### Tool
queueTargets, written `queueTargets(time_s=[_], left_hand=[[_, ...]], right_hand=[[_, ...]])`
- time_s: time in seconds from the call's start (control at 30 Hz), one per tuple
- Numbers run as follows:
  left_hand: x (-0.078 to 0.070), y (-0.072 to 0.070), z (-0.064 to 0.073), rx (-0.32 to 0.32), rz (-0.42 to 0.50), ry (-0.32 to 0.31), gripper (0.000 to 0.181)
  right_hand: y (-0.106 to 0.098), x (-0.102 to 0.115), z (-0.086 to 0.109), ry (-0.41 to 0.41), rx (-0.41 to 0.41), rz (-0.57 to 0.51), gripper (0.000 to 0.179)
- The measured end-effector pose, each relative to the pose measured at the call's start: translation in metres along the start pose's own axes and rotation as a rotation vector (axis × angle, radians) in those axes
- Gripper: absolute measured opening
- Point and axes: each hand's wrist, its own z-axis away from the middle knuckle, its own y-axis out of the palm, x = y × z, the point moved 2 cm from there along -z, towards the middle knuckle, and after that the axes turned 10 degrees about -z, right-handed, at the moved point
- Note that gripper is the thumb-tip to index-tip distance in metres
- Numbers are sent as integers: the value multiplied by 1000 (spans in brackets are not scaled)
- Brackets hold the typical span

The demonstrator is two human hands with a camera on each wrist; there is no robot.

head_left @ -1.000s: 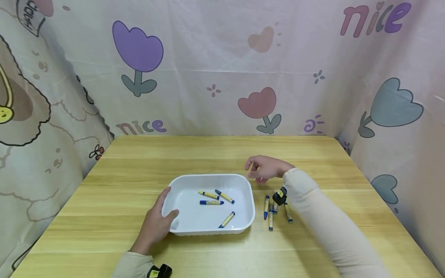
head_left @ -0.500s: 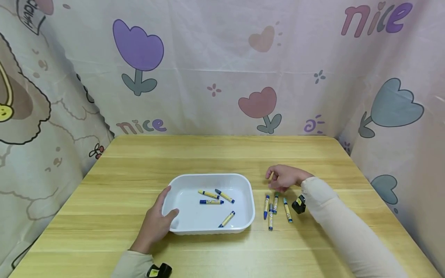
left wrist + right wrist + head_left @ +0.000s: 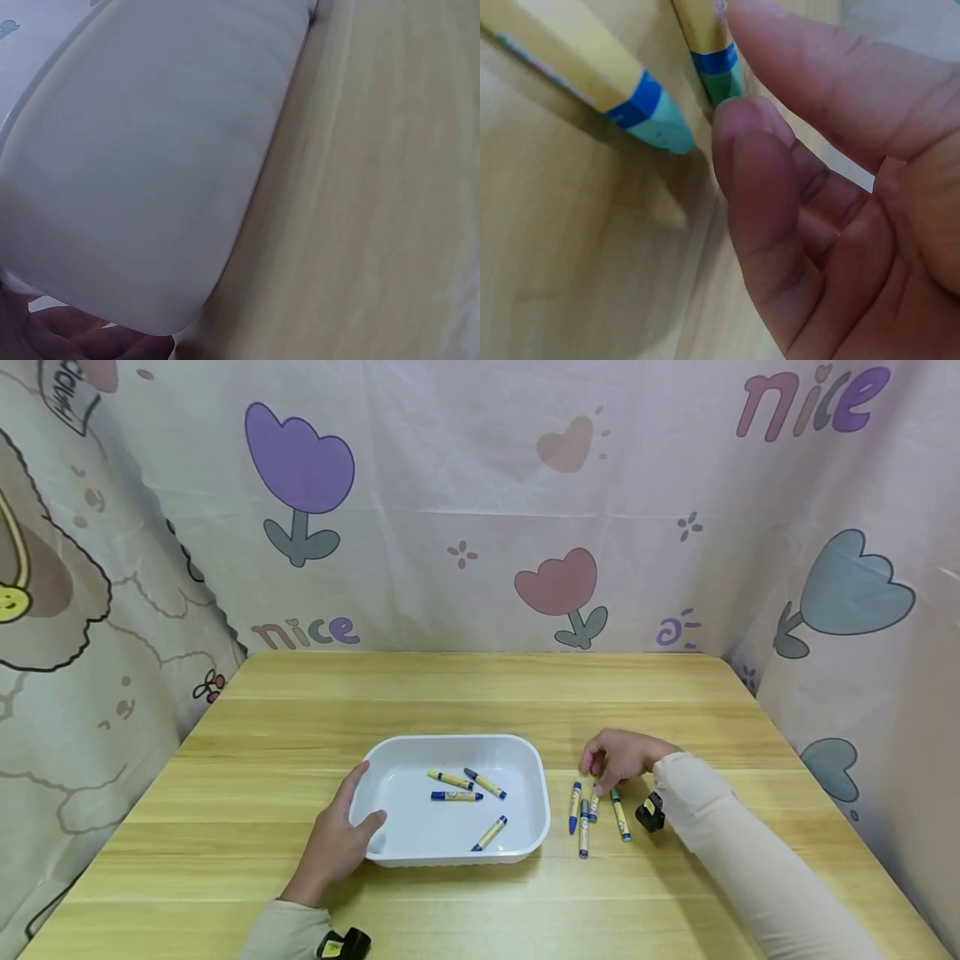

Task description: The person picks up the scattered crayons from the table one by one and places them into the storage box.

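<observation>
A white plastic tray (image 3: 457,839) sits on the table, with several yellow-and-blue crayons (image 3: 456,796) lying loose in it. My left hand (image 3: 337,843) grips its left side, thumb over the rim and fingers along the outer wall. To the tray's right, my right hand (image 3: 621,756) is over a small group of crayons. Its thumb and bent fingers are around the far end of a green-tipped crayon (image 3: 707,34), with a gap between thumb and fingers in the right wrist view. Beside it lies a mint-tipped crayon (image 3: 622,82), apart from the fingers.
Two more crayons, one blue-tipped (image 3: 574,806) and one nearer the front (image 3: 584,831), lie between the tray and the right hand. The wooden table (image 3: 450,910) extends all round. A printed curtain (image 3: 450,468) hangs behind it and at both sides.
My right hand has moved right from beside the tray's far corner, then lowered toward the green-tipped crayon. The left hand and the tray have stayed in place.
</observation>
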Motion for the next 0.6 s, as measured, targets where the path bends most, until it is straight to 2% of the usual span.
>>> queueTargets(time_s=[0.5, 0.6], left_hand=[[1, 0, 0, -5, 1, 4, 70], [1, 0, 0, -5, -1, 5, 70]], right_hand=[[-1, -2, 2, -27, 24, 150, 8], [-5, -3, 4, -47, 7, 106, 7]])
